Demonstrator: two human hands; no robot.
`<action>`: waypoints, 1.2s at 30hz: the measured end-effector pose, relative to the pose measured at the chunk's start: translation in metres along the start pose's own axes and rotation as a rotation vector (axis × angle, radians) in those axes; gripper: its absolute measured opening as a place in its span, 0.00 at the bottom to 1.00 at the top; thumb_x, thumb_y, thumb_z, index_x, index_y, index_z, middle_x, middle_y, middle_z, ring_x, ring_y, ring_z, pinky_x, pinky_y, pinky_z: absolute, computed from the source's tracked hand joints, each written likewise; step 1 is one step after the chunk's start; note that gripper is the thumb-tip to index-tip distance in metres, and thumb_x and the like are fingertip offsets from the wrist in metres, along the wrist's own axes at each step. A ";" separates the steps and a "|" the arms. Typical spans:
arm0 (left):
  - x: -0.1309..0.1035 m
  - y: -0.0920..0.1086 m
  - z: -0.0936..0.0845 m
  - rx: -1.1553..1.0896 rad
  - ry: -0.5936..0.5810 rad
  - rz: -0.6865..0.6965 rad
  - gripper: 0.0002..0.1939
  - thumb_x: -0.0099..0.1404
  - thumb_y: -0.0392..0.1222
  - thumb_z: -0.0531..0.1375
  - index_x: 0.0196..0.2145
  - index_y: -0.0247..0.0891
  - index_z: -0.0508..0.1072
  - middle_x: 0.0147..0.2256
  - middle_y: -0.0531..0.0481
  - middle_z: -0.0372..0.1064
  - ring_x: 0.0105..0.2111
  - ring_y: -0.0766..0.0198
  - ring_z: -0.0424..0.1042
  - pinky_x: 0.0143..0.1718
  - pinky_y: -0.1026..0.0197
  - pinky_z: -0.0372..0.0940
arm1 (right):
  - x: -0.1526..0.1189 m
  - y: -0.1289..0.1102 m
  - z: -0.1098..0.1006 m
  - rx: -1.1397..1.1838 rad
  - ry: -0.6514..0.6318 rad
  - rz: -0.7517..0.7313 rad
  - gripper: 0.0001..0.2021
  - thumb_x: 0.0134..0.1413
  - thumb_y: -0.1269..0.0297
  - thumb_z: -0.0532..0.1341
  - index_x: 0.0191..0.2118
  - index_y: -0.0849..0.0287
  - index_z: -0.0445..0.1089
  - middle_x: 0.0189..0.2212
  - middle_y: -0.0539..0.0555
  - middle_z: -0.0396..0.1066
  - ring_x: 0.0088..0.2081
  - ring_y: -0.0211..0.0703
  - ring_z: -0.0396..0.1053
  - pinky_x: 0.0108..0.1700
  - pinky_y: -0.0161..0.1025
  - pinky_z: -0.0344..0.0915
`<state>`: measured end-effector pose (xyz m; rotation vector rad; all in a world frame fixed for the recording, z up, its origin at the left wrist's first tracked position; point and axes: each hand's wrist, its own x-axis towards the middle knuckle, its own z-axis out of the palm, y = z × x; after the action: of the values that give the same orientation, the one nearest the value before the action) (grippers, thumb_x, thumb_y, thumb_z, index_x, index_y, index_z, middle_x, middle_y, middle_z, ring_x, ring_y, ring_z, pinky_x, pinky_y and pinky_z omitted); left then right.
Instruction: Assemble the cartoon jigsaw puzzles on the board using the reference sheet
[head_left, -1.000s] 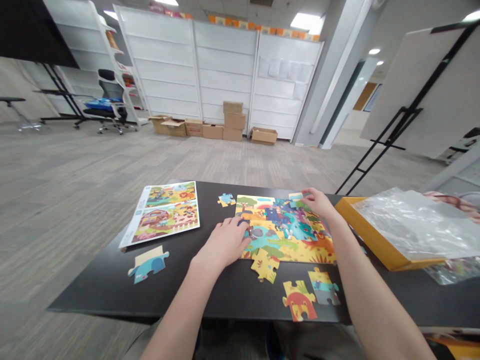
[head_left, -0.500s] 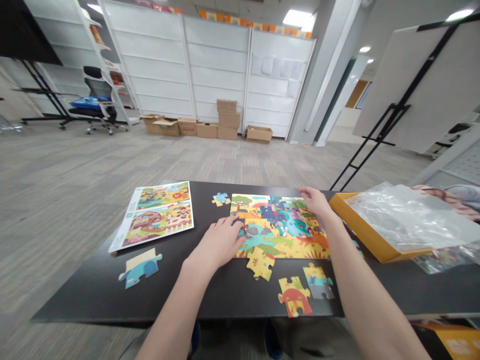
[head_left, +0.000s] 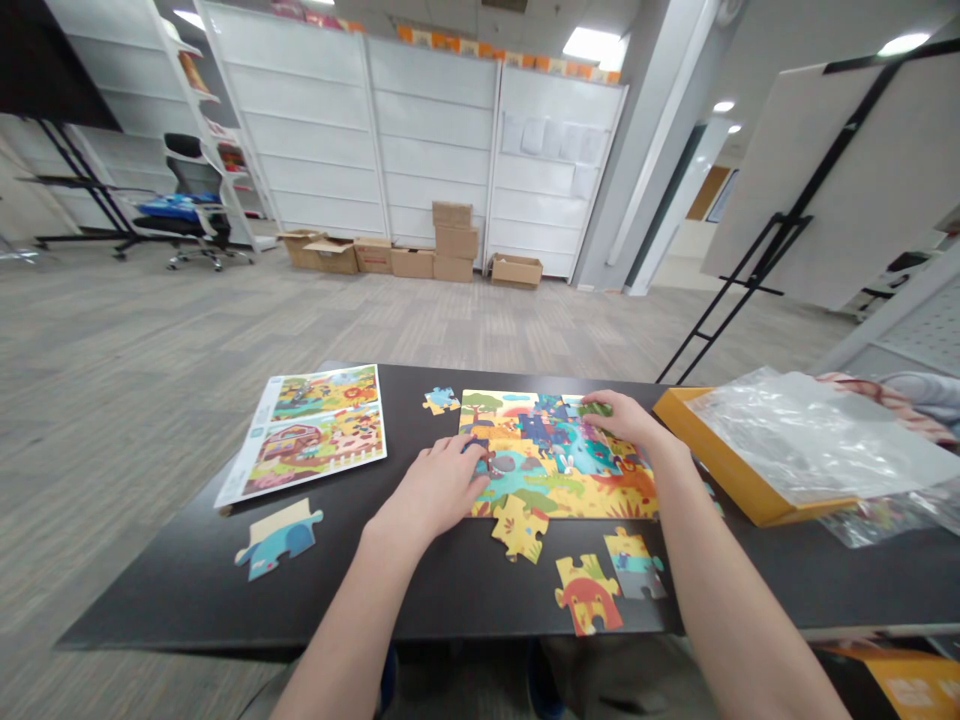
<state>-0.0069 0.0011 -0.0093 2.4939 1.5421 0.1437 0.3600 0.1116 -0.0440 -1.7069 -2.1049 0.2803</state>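
A colourful animal puzzle (head_left: 559,490) lies on the black table (head_left: 337,590). My left hand (head_left: 442,482) rests with its fingers apart on the puzzle's left edge. Over the upper right part is my right hand (head_left: 626,418), its thumb and fingertips at a green piece (head_left: 598,409); whether it grips the piece is unclear. Below the puzzle are a yellow leaf piece (head_left: 519,527), a red lion piece (head_left: 589,593) and a yellow and grey piece (head_left: 634,563). A blue piece (head_left: 441,400) lies at the upper left, an elephant piece (head_left: 279,538) farther left.
A picture sheet (head_left: 311,430) lies on the table's left. At the right stands an orange box (head_left: 742,470) with clear plastic wrap (head_left: 795,430) over it. Beyond the table are cardboard boxes (head_left: 454,240), an office chair (head_left: 187,205) and a board on a black stand (head_left: 757,270).
My right hand has moved left and slightly down, from the puzzle's upper right corner onto its upper right part. My left hand has stayed in place.
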 end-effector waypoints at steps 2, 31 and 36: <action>0.000 0.000 0.000 -0.002 0.000 0.000 0.19 0.71 0.46 0.53 0.56 0.41 0.71 0.63 0.40 0.64 0.61 0.45 0.65 0.57 0.43 0.65 | 0.000 0.001 0.000 0.001 0.003 -0.011 0.13 0.51 0.63 0.67 0.45 0.55 0.79 0.48 0.57 0.78 0.48 0.52 0.75 0.54 0.47 0.69; 0.001 -0.002 0.003 -0.004 0.022 0.007 0.19 0.71 0.47 0.53 0.56 0.41 0.72 0.62 0.39 0.65 0.60 0.45 0.66 0.56 0.44 0.66 | 0.004 -0.001 0.002 -0.162 0.029 0.010 0.10 0.54 0.64 0.64 0.40 0.56 0.81 0.44 0.58 0.78 0.45 0.52 0.76 0.53 0.45 0.69; 0.000 -0.002 0.002 -0.006 0.025 0.015 0.19 0.71 0.47 0.53 0.55 0.40 0.72 0.61 0.39 0.66 0.60 0.44 0.66 0.56 0.42 0.66 | 0.004 -0.002 0.001 -0.145 0.030 0.038 0.10 0.53 0.64 0.64 0.40 0.57 0.81 0.44 0.59 0.78 0.45 0.52 0.75 0.52 0.45 0.69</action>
<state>-0.0081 0.0016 -0.0119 2.5085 1.5307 0.1830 0.3570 0.1153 -0.0435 -1.8230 -2.1181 0.1154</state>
